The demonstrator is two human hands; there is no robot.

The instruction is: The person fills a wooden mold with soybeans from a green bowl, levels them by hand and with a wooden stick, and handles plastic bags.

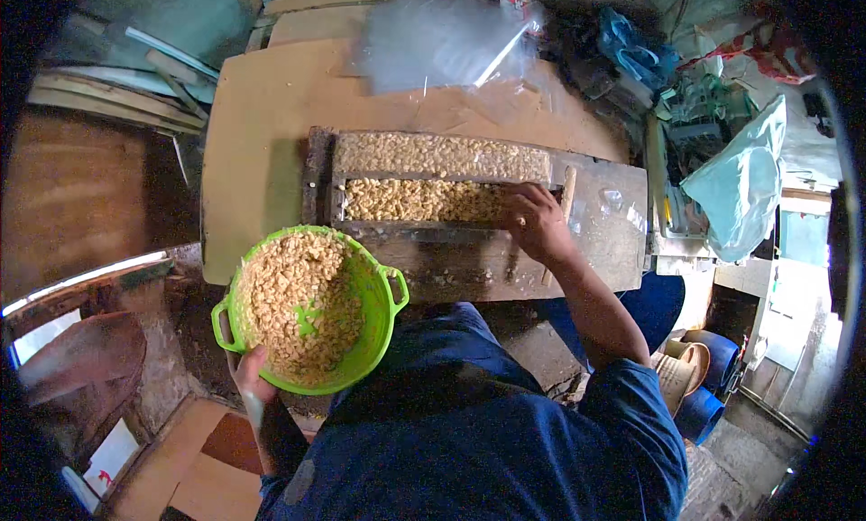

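My left hand [254, 373] grips the lower left rim of a bright green plastic basin [380, 328] with two loop handles. Pale split beans [291, 270], probably soybeans, heap against its left side, and green bottom shows through near the middle. My right hand [538, 216] is at the right end of a long wooden mould [419, 231], fingers bent down onto the beans [413, 199] filling it. Its fingertips are hidden, so whether they pinch any beans is unclear. Behind this row lies a flat slab of beans [440, 154], apparently under clear plastic.
The mould rests on a wooden board [609, 230] on a tan tabletop [247, 162]. A wooden stick [569, 189] lies right of my right hand. Clear plastic sheets [440, 47] are at the back. A pale plastic bag [741, 183] hangs right; blue containers [700, 413] stand on the floor.
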